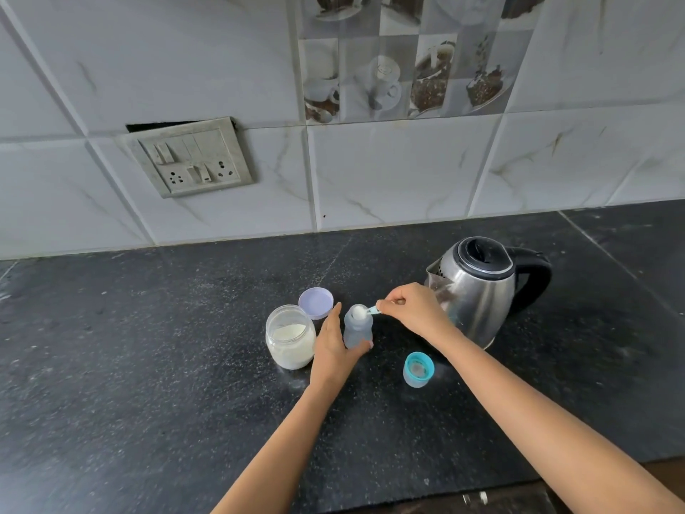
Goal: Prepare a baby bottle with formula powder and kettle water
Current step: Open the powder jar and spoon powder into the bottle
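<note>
At the upper left of the frame, a switch and socket panel (189, 159) sits in the marbled tile wall (407, 172). Below it, the dark speckled tabletop (148, 365) carries everything else.

Left of centre stands an open glass jar (290, 341), partly filled with pale formula powder. Its lilac lid (315, 303) lies upturned just behind it. Our left hand (333, 350) comes next, beside the jar. Its grip is wrapped round the lower body of the baby bottle (356, 330), with a fingertip showing on the bottle's far side. The bottle stands upright on the tabletop at the centre of the frame, its mouth uncovered.

A small blue scoop (365, 311) heaped with white powder lies right over that mouth. The grip of our right hand (411, 309) pinches the scoop's handle between thumb and fingertips.

Lower right of the bottle, its teal cap (418, 369) sits on the tabletop, apart from both hands. Behind the right hand stands a steel electric kettle (478, 291), lid closed, spout towards the bottle and black handle pointing right.
</note>
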